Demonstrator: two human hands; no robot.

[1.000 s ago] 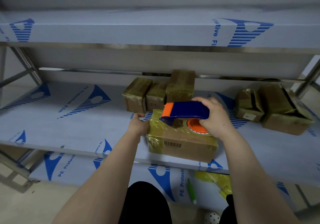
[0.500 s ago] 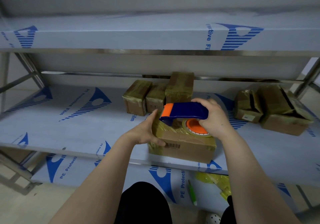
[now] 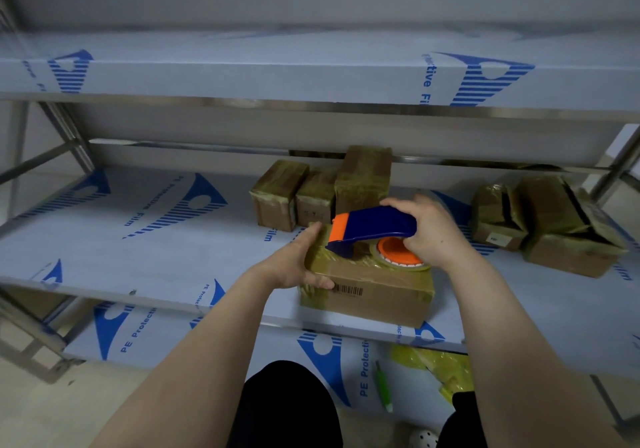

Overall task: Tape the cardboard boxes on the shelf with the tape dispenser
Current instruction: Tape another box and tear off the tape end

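The shelf (image 3: 138, 250) carried the cardboard box (image 3: 381, 304) at its front edge, six o'clock from three taped boxes (image 3: 317, 202). The tape dispenser (image 3: 377, 224) rested on top, its handle wrapped in the fingers of the right hand (image 3: 433, 229); the left hand (image 3: 294, 264) clasped the box's nine o'clock end.

Shelf: I see the middle shelf (image 3: 138, 240), a flat board under white film with blue print.
6 o'clock: a front box (image 3: 381, 298) sits at the near edge, barcode facing me.
12 o'clock: three taped boxes (image 3: 315, 202) in a row, touching, the right one tallest.
3 o'clock: a pair of boxes (image 3: 561, 236), side by side.
Lower shelf (image 3: 145, 337): a green pen (image 3: 383, 390) and yellow scraps (image 3: 436, 364) at 5 o'clock.
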